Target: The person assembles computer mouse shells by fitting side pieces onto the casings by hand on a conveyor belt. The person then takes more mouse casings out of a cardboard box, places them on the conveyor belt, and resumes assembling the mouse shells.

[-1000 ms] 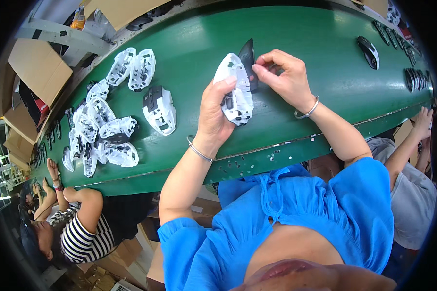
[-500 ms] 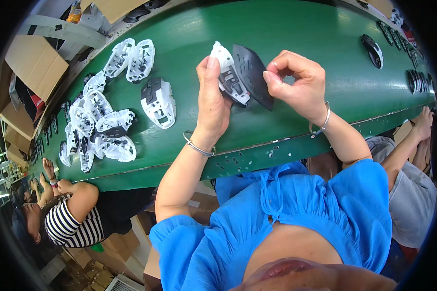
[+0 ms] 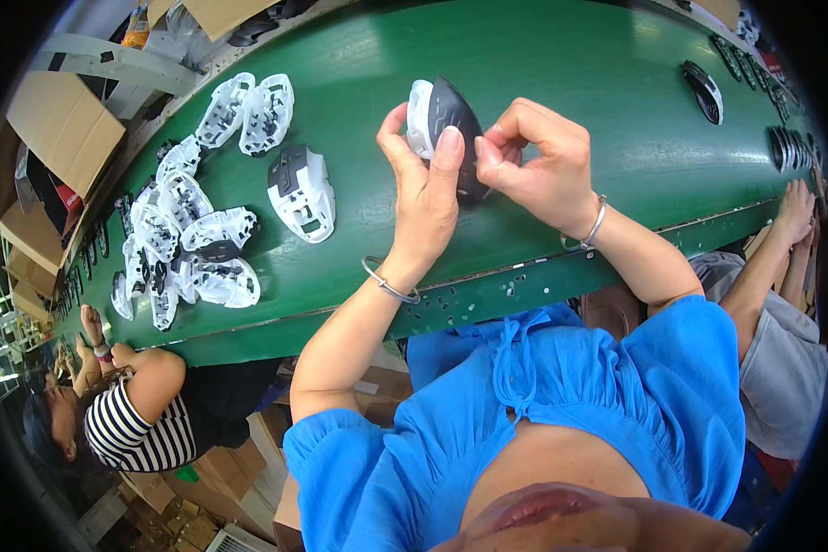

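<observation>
My left hand grips a black-and-white plastic shell shaped like a computer mouse, thumb across its face. The shell's white frame lies on the left side, with the curved black cover against it on the right. My right hand is closed in a pinch at the cover's right edge; whatever is between its fingertips is too small or hidden to make out. Left of my hands, a white shell with a black panel lies on the green belt.
A pile of white shells lies at the left. One black-and-white shell sits at the far right, near rows of dark parts. Cardboard boxes stand at the left edge. Co-workers sit on both sides, one in a striped shirt.
The white frame and black cover, spread apart before, are now closer together and turned with the cover facing me. My left thumb has come over the front; my right hand has shifted slightly left.
</observation>
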A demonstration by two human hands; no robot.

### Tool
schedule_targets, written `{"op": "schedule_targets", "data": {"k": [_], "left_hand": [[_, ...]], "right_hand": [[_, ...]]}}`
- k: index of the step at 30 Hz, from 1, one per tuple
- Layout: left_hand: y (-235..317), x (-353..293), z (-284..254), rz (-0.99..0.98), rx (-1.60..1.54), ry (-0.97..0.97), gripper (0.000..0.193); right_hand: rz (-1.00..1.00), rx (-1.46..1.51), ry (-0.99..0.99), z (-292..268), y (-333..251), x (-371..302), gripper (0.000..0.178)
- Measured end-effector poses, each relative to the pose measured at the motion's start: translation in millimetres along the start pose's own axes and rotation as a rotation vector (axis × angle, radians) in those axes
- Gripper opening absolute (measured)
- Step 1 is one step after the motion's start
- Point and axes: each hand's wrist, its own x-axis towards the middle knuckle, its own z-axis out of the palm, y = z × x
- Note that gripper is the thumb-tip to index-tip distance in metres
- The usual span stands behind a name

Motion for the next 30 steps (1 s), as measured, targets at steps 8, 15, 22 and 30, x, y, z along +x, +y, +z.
{"op": "schedule_targets", "data": {"k": [8, 15, 22, 30], "left_hand": [[-2, 4, -12, 0.410, 0.580, 0.021, 0.073], [6, 2, -18, 0.453, 0.700, -0.147, 0.074], [7, 0, -19, 0.439, 0.746, -0.164, 0.069], [18, -5, -19, 0.232, 0.504, -0.167, 0.066]], "right_hand": [[0.018, -0.039, -0.157, -10, 6, -2, 0.015], [0.563, 0.667, -0.275, -33, 3, 14, 0.024], [0.536, 0.572, -0.398, -31, -3, 13, 0.025], [0.561, 0.617, -0.327, -21, 1, 8, 0.025]]}}
